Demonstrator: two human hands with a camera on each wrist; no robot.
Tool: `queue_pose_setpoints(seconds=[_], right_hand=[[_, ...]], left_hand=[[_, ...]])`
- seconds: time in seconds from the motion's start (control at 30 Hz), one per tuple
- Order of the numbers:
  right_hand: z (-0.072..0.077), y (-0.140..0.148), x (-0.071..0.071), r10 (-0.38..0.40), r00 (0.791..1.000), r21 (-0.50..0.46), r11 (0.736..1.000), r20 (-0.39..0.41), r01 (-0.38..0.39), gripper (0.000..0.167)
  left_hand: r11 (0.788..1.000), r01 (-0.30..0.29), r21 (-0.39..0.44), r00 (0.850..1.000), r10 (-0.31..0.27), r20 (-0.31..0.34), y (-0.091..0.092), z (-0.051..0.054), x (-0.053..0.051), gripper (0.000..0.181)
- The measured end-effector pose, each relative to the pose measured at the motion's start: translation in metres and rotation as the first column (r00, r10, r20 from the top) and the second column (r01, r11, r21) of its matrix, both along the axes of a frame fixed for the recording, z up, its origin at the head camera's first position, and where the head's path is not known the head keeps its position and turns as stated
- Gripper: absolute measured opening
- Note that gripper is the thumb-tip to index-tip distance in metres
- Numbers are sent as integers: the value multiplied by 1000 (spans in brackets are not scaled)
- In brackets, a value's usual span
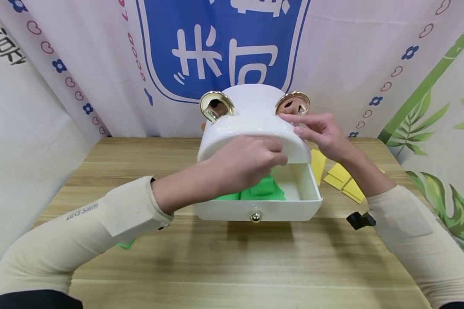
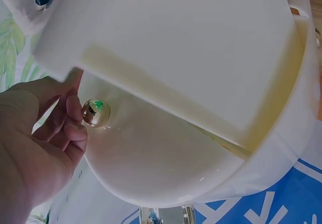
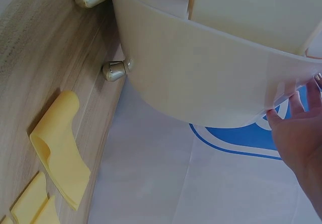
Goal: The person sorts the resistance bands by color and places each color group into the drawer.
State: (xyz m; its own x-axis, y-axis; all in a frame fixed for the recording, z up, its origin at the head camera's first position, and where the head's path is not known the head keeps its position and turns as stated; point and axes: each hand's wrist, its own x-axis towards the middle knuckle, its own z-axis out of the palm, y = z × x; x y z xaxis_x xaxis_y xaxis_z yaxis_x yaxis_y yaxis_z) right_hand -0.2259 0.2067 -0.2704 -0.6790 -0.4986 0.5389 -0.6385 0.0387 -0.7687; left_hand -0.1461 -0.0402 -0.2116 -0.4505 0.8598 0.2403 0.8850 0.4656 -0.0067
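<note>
The white rounded box [image 1: 255, 124] has its lower drawer [image 1: 257, 210] pulled out, with green cloths [image 1: 263, 189] inside. In front of the box's upper face is my left hand [image 1: 247, 163], fingers curled. The left wrist view puts its fingertips right beside a gold knob [image 2: 96, 113]; whether they grip it I cannot tell, and a white panel [image 2: 176, 48] hides part of the hand. My right hand [image 1: 325, 135] rests its extended fingertips on the box's upper right, by the gold ear; the right wrist view shows that hand [image 3: 302, 138] at the box's edge.
Yellow cloths [image 1: 338, 176] lie on the wooden table [image 1: 255, 266] to the right of the box. A bit of green cloth [image 1: 126, 244] shows under the left forearm. Behind the box hangs a printed curtain [image 1: 332, 51].
</note>
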Motion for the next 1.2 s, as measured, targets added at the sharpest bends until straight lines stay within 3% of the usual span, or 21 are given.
queue_pose_setpoints(seconds=[0.1,0.37,0.57,0.73,1.03,1.2], right_hand=[[0,0,0,-2,1000,2,1000,0,2,41],[1,0,0,-1,1000,4,1000,7,1,42],[1,0,0,9,1000,0,1000,18,-9,40],[1,0,-1,20,1000,-7,1000,15,-20,40],[1,0,-1,46,999,-24,999,0,-46,40],[0,0,-1,51,999,-25,998,-1,-51,40]], left_hand=[[1000,0,7,1000,0,5,-2,1,1,24],[990,-16,141,995,1,102,-21,7,2,21],[971,31,238,988,-66,143,-38,-2,5,11],[954,54,295,978,-110,177,-50,-9,8,12],[920,-53,389,967,-50,250,-87,-13,6,13],[892,-188,410,957,72,282,-117,-17,2,13]])
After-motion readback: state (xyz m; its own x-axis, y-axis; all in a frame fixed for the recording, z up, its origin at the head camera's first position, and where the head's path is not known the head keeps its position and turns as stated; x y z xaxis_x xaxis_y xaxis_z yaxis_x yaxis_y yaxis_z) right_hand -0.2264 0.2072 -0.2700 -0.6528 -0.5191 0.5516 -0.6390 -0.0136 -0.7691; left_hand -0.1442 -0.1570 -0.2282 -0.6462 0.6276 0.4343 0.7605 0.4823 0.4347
